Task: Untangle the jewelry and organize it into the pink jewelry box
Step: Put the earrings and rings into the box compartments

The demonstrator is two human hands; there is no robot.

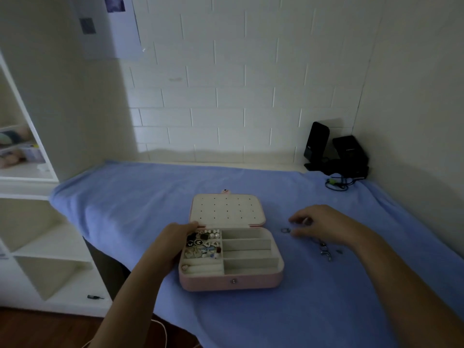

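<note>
While the left hand [173, 237] holds the pink jewelry box [231, 282] by its left wall | right hand [319, 222] curled over loose jewelry [324, 249] right of the box, grip unclear | best: lift the ring [285, 230] singly, clear of the tangle, into the box's bare right slots [247, 244].

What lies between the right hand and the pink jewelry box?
Head view: one small ring lies on the blue towel between the right hand and the pink jewelry box; the rest is bare towel.
</note>
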